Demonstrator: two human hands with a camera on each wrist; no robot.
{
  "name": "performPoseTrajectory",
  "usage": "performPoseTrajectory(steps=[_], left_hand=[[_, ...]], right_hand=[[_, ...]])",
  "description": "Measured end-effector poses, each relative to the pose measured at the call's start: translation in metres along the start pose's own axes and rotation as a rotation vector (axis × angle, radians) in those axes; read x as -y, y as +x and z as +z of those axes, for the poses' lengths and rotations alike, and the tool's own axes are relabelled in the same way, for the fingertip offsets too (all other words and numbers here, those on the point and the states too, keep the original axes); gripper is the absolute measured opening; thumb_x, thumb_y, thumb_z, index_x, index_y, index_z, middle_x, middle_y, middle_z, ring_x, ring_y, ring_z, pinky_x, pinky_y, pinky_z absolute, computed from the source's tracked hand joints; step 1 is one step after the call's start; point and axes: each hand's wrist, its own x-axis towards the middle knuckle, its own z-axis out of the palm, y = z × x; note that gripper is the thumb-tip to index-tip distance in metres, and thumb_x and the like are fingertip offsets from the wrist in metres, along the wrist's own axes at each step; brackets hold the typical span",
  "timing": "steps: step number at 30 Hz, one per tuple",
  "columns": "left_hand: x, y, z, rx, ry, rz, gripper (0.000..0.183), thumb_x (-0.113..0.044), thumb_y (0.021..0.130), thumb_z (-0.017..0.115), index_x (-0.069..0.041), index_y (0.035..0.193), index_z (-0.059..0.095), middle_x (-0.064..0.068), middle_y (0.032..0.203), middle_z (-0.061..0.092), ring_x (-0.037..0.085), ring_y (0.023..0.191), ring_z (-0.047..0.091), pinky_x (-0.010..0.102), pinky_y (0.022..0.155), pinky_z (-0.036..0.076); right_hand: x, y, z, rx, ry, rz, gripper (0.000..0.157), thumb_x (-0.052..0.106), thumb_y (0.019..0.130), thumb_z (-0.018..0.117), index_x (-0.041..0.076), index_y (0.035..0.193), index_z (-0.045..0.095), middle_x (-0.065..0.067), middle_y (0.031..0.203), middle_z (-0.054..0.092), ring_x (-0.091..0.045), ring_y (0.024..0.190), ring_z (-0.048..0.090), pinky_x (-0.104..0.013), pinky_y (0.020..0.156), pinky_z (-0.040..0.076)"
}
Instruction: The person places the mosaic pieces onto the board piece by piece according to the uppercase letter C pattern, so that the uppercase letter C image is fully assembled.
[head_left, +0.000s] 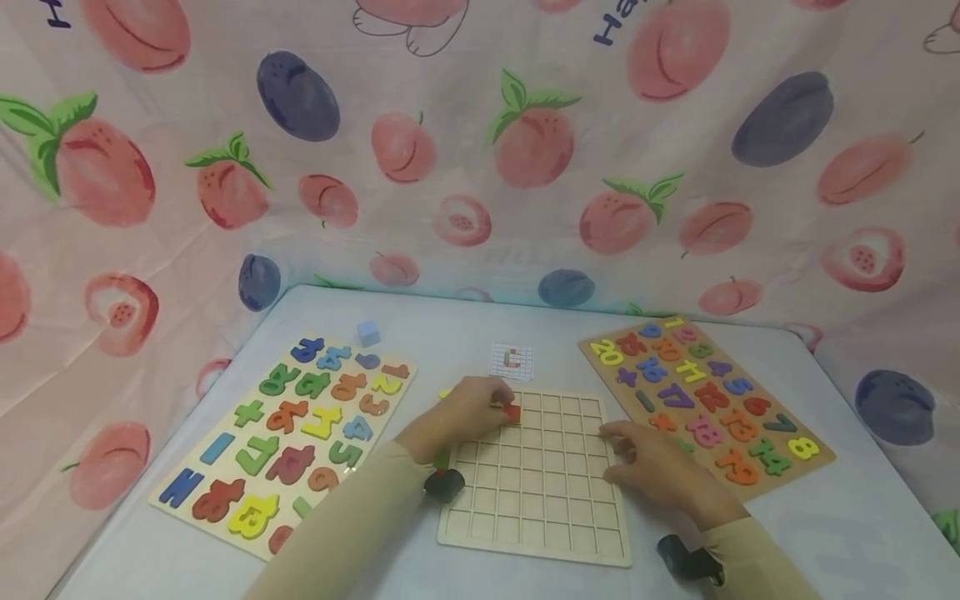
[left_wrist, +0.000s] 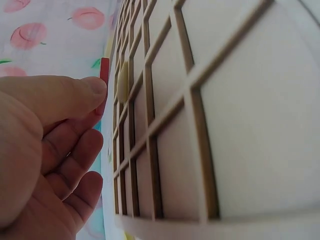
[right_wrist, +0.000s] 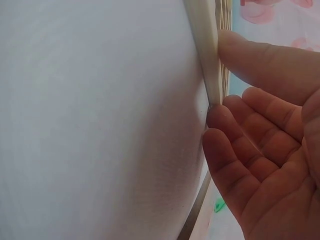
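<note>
White cloth covers the desk (head_left: pixel 435 337) beneath both grips, and a patterned fabric (head_left: pixel 465 100) rises as a wall beyond and to the left of them, printed with pink peaches, green leaves and dark blue fruit. Soft folds show in this fabric, and it meets the desk well beyond the grips.

Left grip (head_left: pixel 471 410) pinches a red tile (head_left: pixel 513 413) between thumb and fingers, over the far left part of a pale wooden grid board (head_left: pixel 558 485). Right grip (head_left: pixel 660 467) is relaxed, its thumb and fingertips touching the board's right edge.

Writing sits on either side of the grips. Left of the left grip, a number board (head_left: pixel 298 433) bears coloured numerals, with 1, 2, 3, 4 and 5 down its near side, plus a green cross and a blue bar. Beyond and right of the right grip, a second number board (head_left: pixel 705 400) shows 1 to 8 along its outer edge and a yellow 20 at a corner.

Just beyond the left grip lies a small card (head_left: pixel 512 361) printed with a grid and a coloured shape. High on the fabric, dark letters read "Ha", cut off by the view's edge. Farther left of the card, a light blue cube (head_left: pixel 368 333) rests on the desk.
</note>
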Motion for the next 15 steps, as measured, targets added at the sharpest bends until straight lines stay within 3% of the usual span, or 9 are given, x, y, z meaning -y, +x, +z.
performPoseTrajectory(steps=[9,15], left_hand=[[-0.009,0.009,0.01,0.01,0.049,-0.001,0.031,-0.022,0.088,0.078,-0.008,0.114,0.07,0.004,0.113,0.07,0.019,0.109,0.063,0.034,0.095,0.049],[-0.015,0.011,0.013,0.015,0.045,0.011,0.029,-0.018,0.089,0.076,-0.007,0.115,0.07,0.004,0.113,0.07,0.02,0.109,0.063,0.033,0.094,0.049]], right_hand=[[0.001,0.0,-0.001,0.004,0.005,-0.005,0.059,0.021,0.079,0.083,0.008,0.132,0.061,-0.015,0.123,0.065,-0.037,0.114,0.06,-0.055,0.093,0.048],[0.001,0.0,-0.001,0.003,-0.007,0.002,0.058,0.021,0.08,0.083,0.008,0.132,0.061,-0.015,0.123,0.065,-0.036,0.113,0.06,-0.055,0.092,0.048]])
